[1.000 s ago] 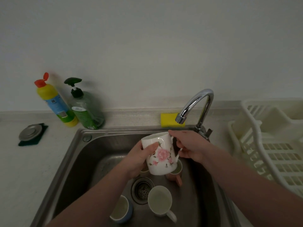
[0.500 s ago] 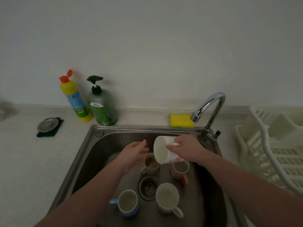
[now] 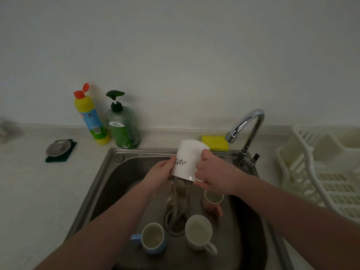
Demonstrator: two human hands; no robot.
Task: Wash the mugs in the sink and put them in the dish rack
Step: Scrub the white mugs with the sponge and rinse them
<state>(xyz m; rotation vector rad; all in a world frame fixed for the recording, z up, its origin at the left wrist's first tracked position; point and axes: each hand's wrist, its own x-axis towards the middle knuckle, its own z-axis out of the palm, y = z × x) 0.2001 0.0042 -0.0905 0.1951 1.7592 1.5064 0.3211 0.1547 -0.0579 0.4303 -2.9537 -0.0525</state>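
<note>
I hold a white mug [image 3: 187, 160] upside down over the steel sink [image 3: 109, 178]. My right hand [image 3: 215, 175] grips it by the handle side and my left hand [image 3: 159, 175] presses on its left wall. Brownish water pours from its mouth toward the drain [image 3: 176, 224]. A blue mug [image 3: 153, 238], a white mug [image 3: 198, 233] and a pink mug [image 3: 212, 201] stand upright on the sink floor. The stream hides whatever stands right under it. The white dish rack [image 3: 321, 172] stands at the right.
A curved tap [image 3: 246, 129] stands at the sink's back right, with a yellow sponge [image 3: 215, 143] beside it. A yellow bottle [image 3: 90, 117] and a green pump bottle [image 3: 121, 125] stand at the back left. A metal sink plug [image 3: 58, 148] lies on a dark pad.
The mug went from upright, to tipped sideways, to fully inverted, and its water now pours out. My left hand came back onto the mug. The camera shifted left.
</note>
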